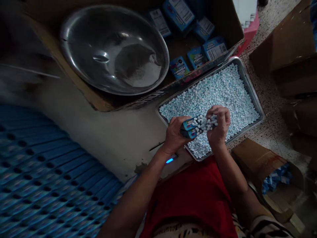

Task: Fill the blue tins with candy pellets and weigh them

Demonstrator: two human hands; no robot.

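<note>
Two blue printed boxes [190,124] sit clasped in the left hand [174,132]; right hand [221,124] cups pale pellets [211,124].

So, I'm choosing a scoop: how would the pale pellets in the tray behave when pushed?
The pellets would probably roll and scatter, being small and rounded. Each is probably light: the right hand holds several. Lying loose inside the tray, they'd likely slide over one another.

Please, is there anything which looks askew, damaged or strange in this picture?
The small boxes in the carton lie at mixed angles, unlike the neat blue rows at left. A dark, irregular patch, perhaps wear, marks the table near the left forearm. The pale pellets in the tray look ordinary.
</note>
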